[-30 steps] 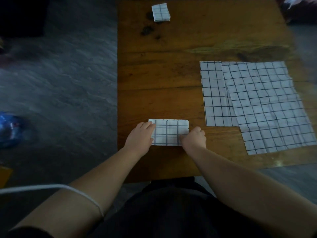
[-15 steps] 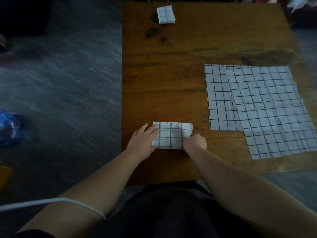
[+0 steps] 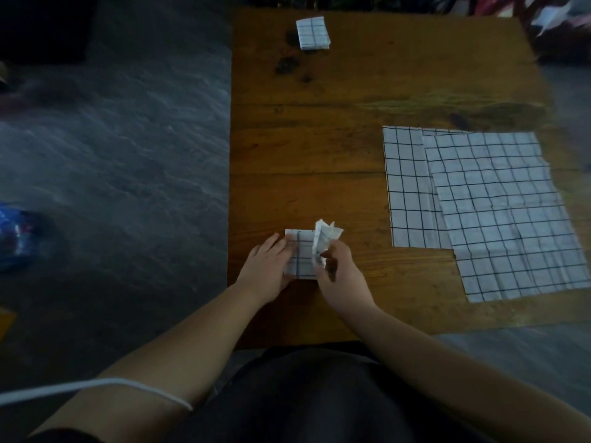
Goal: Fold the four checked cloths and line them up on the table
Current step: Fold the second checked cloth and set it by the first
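A small white checked cloth (image 3: 302,254), folded into a strip, lies near the table's front left. My left hand (image 3: 265,266) presses flat on its left end. My right hand (image 3: 340,273) pinches the cloth's right end and holds it lifted upright over the middle. A finished folded checked cloth (image 3: 312,32) sits at the table's far left edge. Two unfolded checked cloths lie flat at the right: one (image 3: 406,190) partly under the other (image 3: 505,215), which reaches the front right.
The brown wooden table (image 3: 319,129) has dark stains near the far folded cloth. Grey stone floor lies to the left, with a blue object (image 3: 16,238) on it. A white cable (image 3: 96,386) crosses my left forearm.
My right hand has lifted the strip's right end off the table and swung it leftward over the cloth. My left hand stays pressed on the left end.
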`<state>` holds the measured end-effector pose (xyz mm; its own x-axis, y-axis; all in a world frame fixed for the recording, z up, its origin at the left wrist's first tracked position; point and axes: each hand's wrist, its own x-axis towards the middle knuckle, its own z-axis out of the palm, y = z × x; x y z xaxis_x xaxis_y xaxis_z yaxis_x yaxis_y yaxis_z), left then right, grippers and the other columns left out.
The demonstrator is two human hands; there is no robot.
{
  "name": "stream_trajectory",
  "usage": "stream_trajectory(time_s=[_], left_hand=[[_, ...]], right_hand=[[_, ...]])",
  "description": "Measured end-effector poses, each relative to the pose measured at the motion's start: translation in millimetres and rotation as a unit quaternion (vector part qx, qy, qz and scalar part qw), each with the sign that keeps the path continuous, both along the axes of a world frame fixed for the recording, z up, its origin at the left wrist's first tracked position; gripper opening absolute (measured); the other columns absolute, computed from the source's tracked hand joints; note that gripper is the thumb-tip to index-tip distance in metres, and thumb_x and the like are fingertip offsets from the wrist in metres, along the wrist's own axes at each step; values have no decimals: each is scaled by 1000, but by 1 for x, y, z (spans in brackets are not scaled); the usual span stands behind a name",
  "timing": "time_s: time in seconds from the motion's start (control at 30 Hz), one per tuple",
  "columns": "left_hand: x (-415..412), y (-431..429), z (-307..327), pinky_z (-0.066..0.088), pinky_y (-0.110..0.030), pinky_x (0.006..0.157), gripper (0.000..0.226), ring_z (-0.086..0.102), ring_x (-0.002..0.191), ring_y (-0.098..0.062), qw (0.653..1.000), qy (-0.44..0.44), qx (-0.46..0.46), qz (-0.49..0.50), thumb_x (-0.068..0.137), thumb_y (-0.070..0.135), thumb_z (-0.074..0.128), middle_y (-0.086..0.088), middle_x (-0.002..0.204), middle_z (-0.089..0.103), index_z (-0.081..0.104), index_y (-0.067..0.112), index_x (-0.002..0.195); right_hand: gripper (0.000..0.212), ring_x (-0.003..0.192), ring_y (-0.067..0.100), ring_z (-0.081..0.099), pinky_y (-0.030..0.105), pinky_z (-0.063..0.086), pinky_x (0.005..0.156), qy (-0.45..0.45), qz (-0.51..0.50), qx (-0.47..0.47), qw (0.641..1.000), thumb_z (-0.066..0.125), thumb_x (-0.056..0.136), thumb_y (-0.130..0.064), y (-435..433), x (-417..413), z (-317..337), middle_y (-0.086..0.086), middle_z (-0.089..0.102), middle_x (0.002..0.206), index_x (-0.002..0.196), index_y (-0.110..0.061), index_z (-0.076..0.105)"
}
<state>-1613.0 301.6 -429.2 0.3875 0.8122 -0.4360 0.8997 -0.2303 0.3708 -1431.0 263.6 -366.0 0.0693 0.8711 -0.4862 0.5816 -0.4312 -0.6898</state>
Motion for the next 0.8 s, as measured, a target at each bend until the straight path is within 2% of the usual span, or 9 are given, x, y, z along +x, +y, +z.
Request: stream_trajectory(time_s=[0.1,0.17,0.3,0.37,0.5,0.6,0.73,0.8], left_hand=[[-6,-7,2,11,-42,124,73,3,156,-15,999,-27,14,15,100,34,58,4,170,12,18,23,161],[-12,-15,3,11,-40,124,67,6,156,-15,997,-46,26,47,102,29,55,3,169,18,22,24,160],[-25,-39,6,20,-39,125,57,21,153,-16,987,-74,47,135,101,20,56,0,161,35,35,24,154],[-27,-49,6,20,-38,125,53,23,151,-15,989,-78,47,119,102,18,53,2,160,37,38,27,152],[-17,-58,6,19,-38,123,52,24,150,-17,994,-57,50,76,103,21,48,4,159,38,37,31,154],[-10,-60,5,23,-38,119,50,28,146,-17,996,-43,67,51,103,23,47,4,154,44,41,30,152],[-8,-60,4,24,-39,118,48,28,146,-18,996,-27,76,45,103,20,46,3,154,44,45,24,151],[-8,-61,4,25,-40,118,49,28,146,-18,996,-15,74,42,103,21,46,3,156,43,43,23,152]], right_hand=[[53,123,8,54,30,50,99,-56,124,-7,991,57,101,-35,-2,-6,-3,-7,56,138,149,-34,35],[52,137,13,44,35,42,111,-84,192,-21,977,51,103,-38,-1,-8,-5,-5,49,150,152,-33,34],[47,142,15,37,38,36,117,-120,251,-29,960,44,105,-42,1,-11,-14,-2,48,151,149,-28,40],[42,141,16,39,36,35,116,-105,227,-41,967,46,106,-35,2,-11,-15,-1,49,149,146,-25,45],[41,134,16,43,29,38,107,-94,144,-22,985,50,100,-7,1,-3,-17,-4,48,143,138,-22,55],[41,119,15,52,28,48,94,-95,46,-50,993,54,97,-5,6,1,-21,-3,51,135,134,-22,54],[45,102,15,57,23,45,67,-42,-80,-109,990,59,96,-6,19,-3,-24,0,60,123,137,-19,49],[48,93,15,58,24,42,60,-16,-142,-139,980,59,96,-5,25,-10,-24,2,60,117,140,-18,46]])
